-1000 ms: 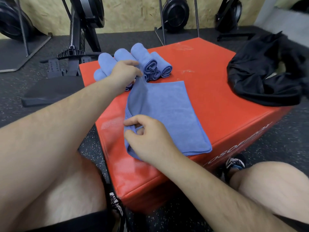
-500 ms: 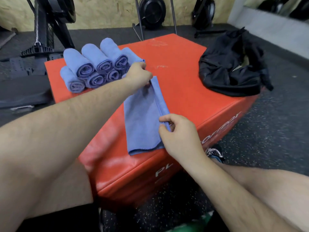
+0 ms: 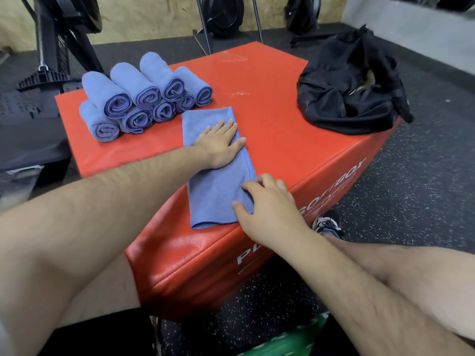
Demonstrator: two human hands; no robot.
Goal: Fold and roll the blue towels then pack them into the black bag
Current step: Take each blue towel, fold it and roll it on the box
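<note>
Head view: left hand (image 3: 219,143) flat, fingers straight, on folded towel (image 3: 217,194) atop red box (image 3: 280,134); right hand (image 3: 270,204) presses its near edge with relaxed fingertips.

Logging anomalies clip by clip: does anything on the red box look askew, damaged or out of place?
Nothing serious. The folded towel lies flat under the left hand and right hand; the rolled towels are stacked tidily. Only the black bag slumps at the red box corner, part of it hanging over the edge.
</note>
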